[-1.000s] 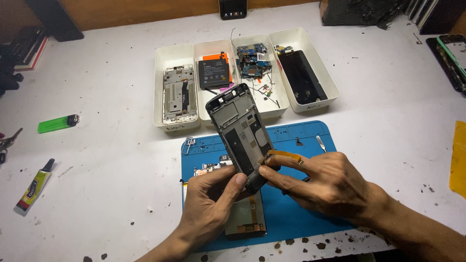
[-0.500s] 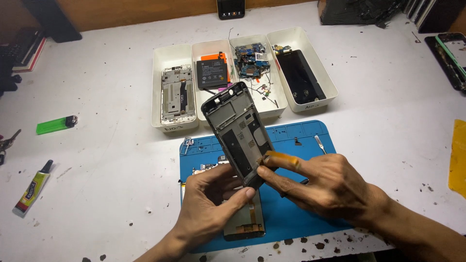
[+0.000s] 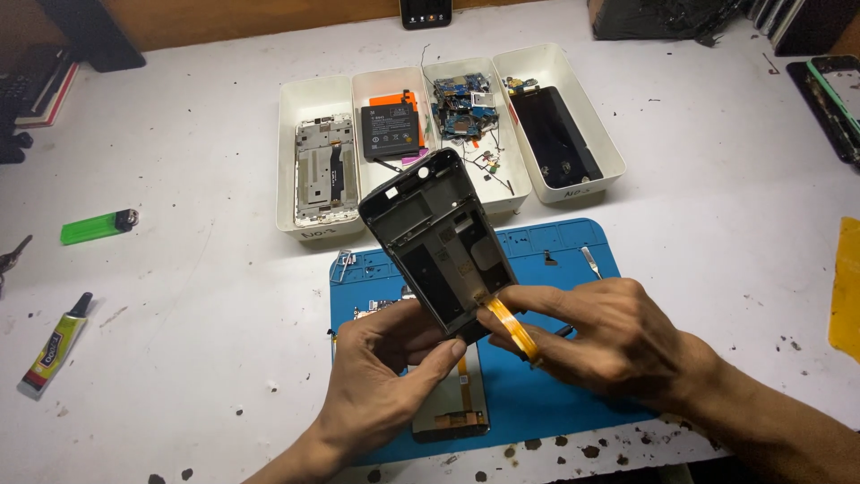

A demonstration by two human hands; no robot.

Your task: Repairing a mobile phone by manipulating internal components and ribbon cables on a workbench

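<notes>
Tilted, gutted dark phone frame (image 3: 439, 242) pinched by left hand (image 3: 385, 385), right hand (image 3: 609, 336)

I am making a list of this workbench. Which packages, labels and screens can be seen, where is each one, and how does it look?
Glue tube: far left on the table, flat, yellow and black printed label.
Battery: second white tray, black rectangle with pale print, on orange.
Dark screen panel: rightmost tray, black, glossy.
Display module: on the blue mat, under the left hand.
Small dark screen: top edge, mostly cut off.
</notes>
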